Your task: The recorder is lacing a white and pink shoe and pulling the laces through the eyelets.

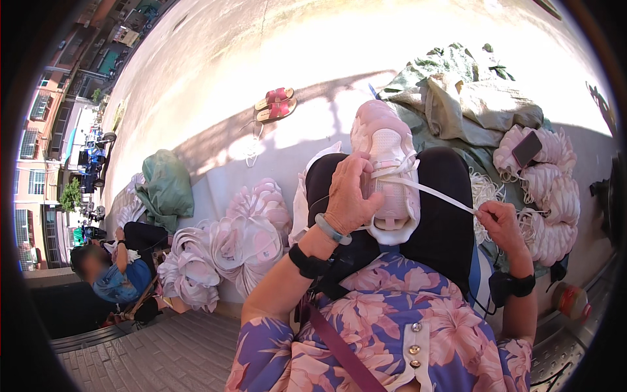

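A pale pink sneaker (392, 147) lies between my thighs, its toe pointing away from me. White lace is threaded through its upper eyelets. My left hand (353, 196) grips the left side of the sneaker near the eyelets, thumb bent over the opening. Out to the right, my right hand (501, 222) pinches the end of a white shoelace (444, 197). That lace runs taut from the sneaker's eyelets to my fingers. Whether the left fingertips also hold some lace, I cannot tell.
Piles of pale pink shoe uppers (248, 242) lie left, and more bundled uppers (552, 196) right, with a dark phone (526, 149) on top. Loose white laces (484, 189) lie by my right knee. Beyond are green sacks (450, 111) and red sandals (275, 104). Another person (124, 271) sits far left.
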### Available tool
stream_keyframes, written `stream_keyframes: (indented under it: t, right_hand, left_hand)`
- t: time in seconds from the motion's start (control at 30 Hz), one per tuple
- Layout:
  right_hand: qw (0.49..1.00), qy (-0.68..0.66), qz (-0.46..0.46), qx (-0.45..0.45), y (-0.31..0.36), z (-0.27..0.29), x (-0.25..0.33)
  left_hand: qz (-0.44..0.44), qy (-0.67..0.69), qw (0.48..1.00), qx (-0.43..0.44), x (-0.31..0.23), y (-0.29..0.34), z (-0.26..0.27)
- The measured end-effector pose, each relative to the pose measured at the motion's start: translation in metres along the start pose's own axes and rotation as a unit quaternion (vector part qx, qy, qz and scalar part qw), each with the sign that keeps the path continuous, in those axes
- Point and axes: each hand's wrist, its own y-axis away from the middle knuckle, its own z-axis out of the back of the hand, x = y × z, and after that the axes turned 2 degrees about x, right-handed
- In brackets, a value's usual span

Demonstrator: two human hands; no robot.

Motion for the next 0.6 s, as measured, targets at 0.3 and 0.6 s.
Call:
stream_keyframes:
  t: [0.3,0.6]
  right_hand:
    - [0.946,0.114,0.264,-0.154,-0.039,-0.049,0.091]
    - [0.945,0.188,0.239,-0.118,-0.059,-0.086,0.107]
  left_hand:
    - [0.014,0.007,0.995,-0.097,-0.010,0.013,-0.001]
    - [-0.106,-0.137,0.980,-0.097,-0.033,0.004,-0.019]
